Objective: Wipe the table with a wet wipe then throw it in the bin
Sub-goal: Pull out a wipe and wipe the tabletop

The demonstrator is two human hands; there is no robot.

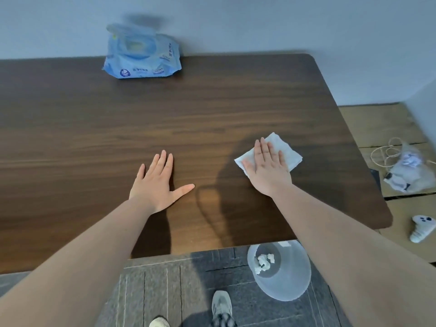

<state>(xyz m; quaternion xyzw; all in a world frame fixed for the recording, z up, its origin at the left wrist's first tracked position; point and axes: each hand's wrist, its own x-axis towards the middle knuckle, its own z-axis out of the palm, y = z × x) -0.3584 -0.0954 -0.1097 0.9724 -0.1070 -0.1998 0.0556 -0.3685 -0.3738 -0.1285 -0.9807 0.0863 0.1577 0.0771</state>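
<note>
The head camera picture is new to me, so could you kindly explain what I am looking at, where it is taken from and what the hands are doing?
There is no machine here: a person wears one wide-angle camera on the head, looking forward and down, so the two bare arms reach in from the bottom edge.

The brown wooden table fills most of the view. The right hand lies flat on a white wet wipe, pressing it onto the wood. The left hand rests open on the bare table and holds nothing. At the far edge stands a blue pack of wipes with its lid flipped up.

On the floor by the near edge sits a translucent bin with some crumpled white pieces inside. The person's shoes show below. To the right lie a white controller and a plastic bag with cords.
</note>
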